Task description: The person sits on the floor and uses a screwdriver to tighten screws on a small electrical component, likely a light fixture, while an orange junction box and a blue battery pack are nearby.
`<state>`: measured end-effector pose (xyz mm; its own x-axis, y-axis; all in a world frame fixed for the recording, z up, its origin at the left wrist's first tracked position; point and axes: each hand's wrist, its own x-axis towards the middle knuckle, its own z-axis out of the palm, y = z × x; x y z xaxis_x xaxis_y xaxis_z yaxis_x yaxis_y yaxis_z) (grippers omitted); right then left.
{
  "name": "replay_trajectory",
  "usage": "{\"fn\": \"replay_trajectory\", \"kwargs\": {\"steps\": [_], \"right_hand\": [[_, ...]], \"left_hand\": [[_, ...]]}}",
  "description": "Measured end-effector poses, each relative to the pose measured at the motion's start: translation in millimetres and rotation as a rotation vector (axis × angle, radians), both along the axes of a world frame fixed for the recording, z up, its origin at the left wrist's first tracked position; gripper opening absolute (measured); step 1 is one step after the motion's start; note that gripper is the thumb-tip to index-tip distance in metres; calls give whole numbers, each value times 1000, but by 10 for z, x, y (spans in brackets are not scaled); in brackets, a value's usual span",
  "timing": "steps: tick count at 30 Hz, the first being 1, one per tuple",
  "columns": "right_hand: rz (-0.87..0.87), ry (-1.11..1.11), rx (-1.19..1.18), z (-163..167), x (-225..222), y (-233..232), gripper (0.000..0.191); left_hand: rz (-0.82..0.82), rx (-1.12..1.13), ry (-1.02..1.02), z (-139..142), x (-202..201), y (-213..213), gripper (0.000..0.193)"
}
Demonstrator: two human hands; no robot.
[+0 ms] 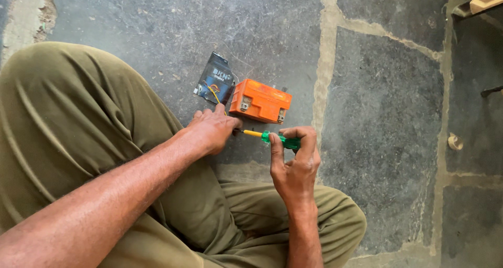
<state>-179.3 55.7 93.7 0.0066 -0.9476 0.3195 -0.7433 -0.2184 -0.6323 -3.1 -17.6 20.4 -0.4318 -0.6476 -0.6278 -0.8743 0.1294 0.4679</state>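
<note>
Right hand fist-up, fingers closed round green-handled screwdriver just in front of orange battery, left hand curled at its tip (hold unclear), black packet left of battery

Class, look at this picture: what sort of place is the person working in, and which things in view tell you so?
Probably an informal floor-level repair spot, perhaps a yard or workshop. The person sits on a rough stone-slab floor; an orange battery-like box lies there, and the right hand holds a green-handled screwdriver toward the left hand.

Right hand holds green screwdriver (yellow shaft) beside orange battery
</note>
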Motion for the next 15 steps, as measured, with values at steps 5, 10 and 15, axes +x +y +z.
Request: {"fn": "replay_trajectory", "kwargs": {"steps": [5, 10, 15], "right_hand": [[15, -40, 10, -26, -41, 21, 28], [-1, -80, 34, -41, -87, 61, 28], [15, -97, 41, -18, -79, 77, 28]], "left_hand": [[-16, 18, -11, 1, -12, -12, 59], [-5, 7, 0, -26, -17, 2, 57], [1, 17, 4, -30, -9, 9, 56]]}}
